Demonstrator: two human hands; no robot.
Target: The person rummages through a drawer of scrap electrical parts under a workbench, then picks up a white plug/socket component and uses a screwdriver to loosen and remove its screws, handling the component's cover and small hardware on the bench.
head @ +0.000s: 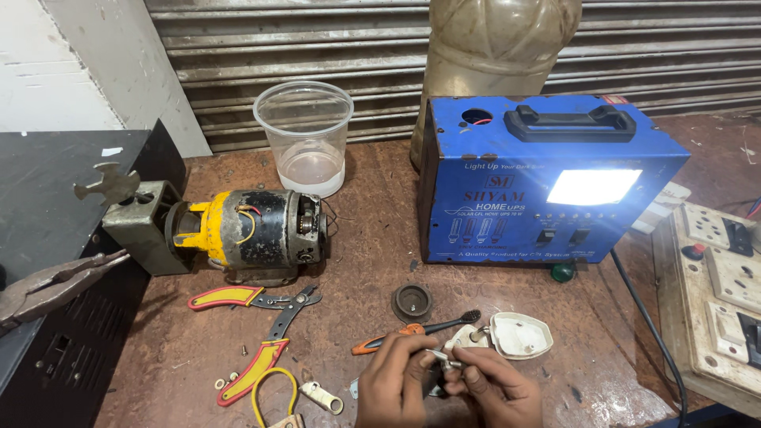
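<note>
- Head view: both hands are seen low at the bottom edge, pressed close together over the worn brown worktop [372, 238].
- The left hand [396, 388] is closed narrowly, its fingertips pinched on a small metal part [441, 358] that is too small to be told apart further.
- The right hand [495, 388] is curled in as well, thumb and forefinger nipped on the same small metal part from the other side.
- A white plastic plug cover [521, 334] is found lying open just beyond the right hand, touching or nearly touching it.
- An orange-and-black-handled screwdriver [412, 331] is laid just above the left hand, with a round black socket ring [412, 303] near it.
- Red-and-yellow-handled wire strippers [255, 329] are spread open to the left, below a yellow-and-black electric motor [250, 230].
- A clear plastic cup [305, 136] is stood behind the motor.
- A blue metal power-supply box with a black handle [539, 178] is set at the right, its panel lit bright.
</note>
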